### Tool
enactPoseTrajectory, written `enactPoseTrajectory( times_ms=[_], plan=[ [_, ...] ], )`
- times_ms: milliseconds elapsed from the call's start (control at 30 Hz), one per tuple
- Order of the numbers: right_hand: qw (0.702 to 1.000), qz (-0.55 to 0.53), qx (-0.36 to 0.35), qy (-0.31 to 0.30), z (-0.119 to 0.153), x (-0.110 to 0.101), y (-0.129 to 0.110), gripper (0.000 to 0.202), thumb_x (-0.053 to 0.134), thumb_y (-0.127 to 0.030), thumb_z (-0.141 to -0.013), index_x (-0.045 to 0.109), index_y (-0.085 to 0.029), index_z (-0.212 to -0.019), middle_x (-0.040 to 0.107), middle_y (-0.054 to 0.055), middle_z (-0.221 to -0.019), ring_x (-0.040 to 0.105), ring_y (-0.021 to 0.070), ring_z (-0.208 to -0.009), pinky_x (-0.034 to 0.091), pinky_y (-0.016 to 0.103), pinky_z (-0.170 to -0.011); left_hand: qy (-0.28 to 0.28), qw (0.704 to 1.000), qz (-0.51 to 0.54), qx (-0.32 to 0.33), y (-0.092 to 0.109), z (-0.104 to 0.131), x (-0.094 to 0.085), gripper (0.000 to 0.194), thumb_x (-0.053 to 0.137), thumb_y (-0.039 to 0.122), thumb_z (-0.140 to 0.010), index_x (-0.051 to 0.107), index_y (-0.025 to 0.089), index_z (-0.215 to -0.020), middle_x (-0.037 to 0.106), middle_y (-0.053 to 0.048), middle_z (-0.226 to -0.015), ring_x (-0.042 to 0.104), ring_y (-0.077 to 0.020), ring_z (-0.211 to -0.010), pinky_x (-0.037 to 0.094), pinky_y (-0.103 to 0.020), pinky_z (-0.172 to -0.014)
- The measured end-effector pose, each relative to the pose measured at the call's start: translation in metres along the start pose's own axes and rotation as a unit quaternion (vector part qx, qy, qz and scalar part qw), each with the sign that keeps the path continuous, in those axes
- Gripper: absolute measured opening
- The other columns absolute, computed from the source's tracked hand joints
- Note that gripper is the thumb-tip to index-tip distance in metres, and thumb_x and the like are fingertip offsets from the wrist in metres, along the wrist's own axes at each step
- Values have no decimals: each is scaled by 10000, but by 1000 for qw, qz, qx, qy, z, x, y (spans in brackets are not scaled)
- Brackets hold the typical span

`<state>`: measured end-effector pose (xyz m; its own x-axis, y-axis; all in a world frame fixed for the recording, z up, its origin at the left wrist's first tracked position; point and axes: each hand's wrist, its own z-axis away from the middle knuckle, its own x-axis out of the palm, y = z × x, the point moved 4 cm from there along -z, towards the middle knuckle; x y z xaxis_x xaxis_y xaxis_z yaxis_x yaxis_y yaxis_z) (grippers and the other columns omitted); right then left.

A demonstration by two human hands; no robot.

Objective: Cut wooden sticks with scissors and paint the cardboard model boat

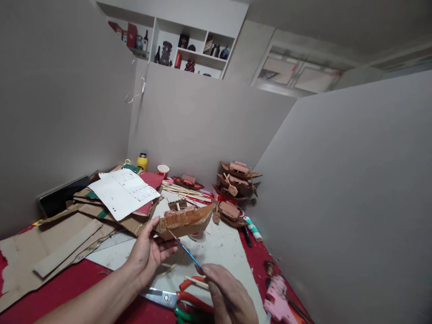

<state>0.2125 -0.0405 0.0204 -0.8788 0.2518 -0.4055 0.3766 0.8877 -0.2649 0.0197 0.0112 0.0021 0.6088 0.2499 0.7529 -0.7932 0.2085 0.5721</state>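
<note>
My left hand (150, 252) holds a cardboard model boat (192, 222) by its near end, thumb on the side and fingers underneath. The boat is tilted, with part of its side coloured reddish brown and the rest bare cardboard. Pinched in my right hand (231, 292) is a thin blue paintbrush (189, 254), its tip at the lower side of the boat. Below the hands lie scissors (162, 296) with red handles, and pliers or another tool with green handles (192, 315), partly hidden by my right hand.
Finished brown model boats (239, 180) are stacked at the back right. Cardboard sheets (67, 238) and a marked paper (123, 191) lie left. Thin sticks (185, 191), a paper cup (163, 171) and a yellow bottle (142, 162) stand behind. A pink glue gun (280, 299) lies right, by the grey partition (354, 202).
</note>
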Motion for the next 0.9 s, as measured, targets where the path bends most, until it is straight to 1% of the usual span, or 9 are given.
enactPoseTrajectory(
  times_ms=[167, 233, 367, 467, 533, 667, 767, 833, 900],
  plan=[
    [997, 24, 56, 46, 7, -12, 13, 260, 520, -142, -920, 636, -214, -1141, 737, 80, -945, 715, 213, -847, 617, 340, -718, 6, 1000, 1, -1, 2, 2, -1, 333, 539, 366, -858, 559, 131, -1093, 709, -133, -815, 698, -226, -621, 573, -324, -566],
    [997, 25, 61, 51, 7, -13, 15, 255, 520, -146, -921, 635, -210, -1139, 735, 82, -943, 714, 211, -843, 616, 338, -710, 7, 1000, 2, -3, 2, 1, -1, 337, 545, 370, -855, 556, 136, -1097, 708, -130, -820, 699, -227, -625, 572, -324, -567],
    [1000, -4, 6, -4, -1, -2, 4, 276, 512, -129, -922, 618, -211, -1163, 739, 80, -932, 717, 205, -829, 613, 323, -708, 4, 1000, -6, -8, -1, 0, -1, 347, 546, 374, -855, 552, 140, -1111, 711, -118, -815, 692, -218, -609, 570, -322, -557],
    [999, -15, -20, -20, -6, 1, -3, 302, 511, -120, -919, 605, -222, -1187, 742, 73, -929, 717, 206, -841, 612, 317, -710, 3, 1000, -4, -8, -1, 1, 0, 334, 537, 364, -861, 555, 139, -1107, 708, -110, -789, 687, -215, -599, 569, -322, -551],
    [1000, 1, 7, -4, -4, -3, 0, 287, 518, -128, -915, 620, -229, -1165, 741, 72, -941, 715, 208, -845, 612, 325, -711, -2, 1000, -4, -4, 0, 2, 0, 345, 533, 368, -863, 549, 141, -1123, 710, -115, -794, 691, -220, -606, 571, -327, -562],
    [995, 21, 73, 60, 5, -19, 15, 247, 520, -150, -918, 651, -220, -1115, 738, 69, -921, 710, 199, -799, 605, 329, -692, 5, 1000, -3, -2, 2, 2, 0, 366, 532, 373, -862, 535, 144, -1147, 709, -124, -809, 696, -225, -613, 571, -327, -563],
    [989, 25, 104, 97, 10, -26, 22, 238, 519, -149, -920, 660, -214, -1100, 736, 68, -917, 707, 196, -805, 596, 334, -707, 11, 1000, 0, -7, 2, 2, 0, 363, 533, 369, -861, 534, 132, -1135, 704, -127, -799, 696, -226, -616, 569, -320, -558],
    [989, 23, 102, 103, 10, -25, 22, 250, 519, -139, -917, 655, -212, -1114, 734, 68, -931, 706, 196, -812, 595, 336, -712, 12, 1000, 1, -7, 1, 2, 0, 359, 533, 368, -862, 532, 135, -1135, 704, -124, -798, 695, -225, -611, 568, -319, -555],
    [993, 20, 79, 80, 9, -20, 19, 262, 523, -135, -913, 646, -212, -1131, 734, 67, -939, 706, 197, -821, 597, 335, -714, 10, 1000, 0, -3, 1, 2, -1, 355, 533, 368, -862, 532, 144, -1138, 707, -122, -808, 696, -227, -612, 568, -321, -555]
  ],
)
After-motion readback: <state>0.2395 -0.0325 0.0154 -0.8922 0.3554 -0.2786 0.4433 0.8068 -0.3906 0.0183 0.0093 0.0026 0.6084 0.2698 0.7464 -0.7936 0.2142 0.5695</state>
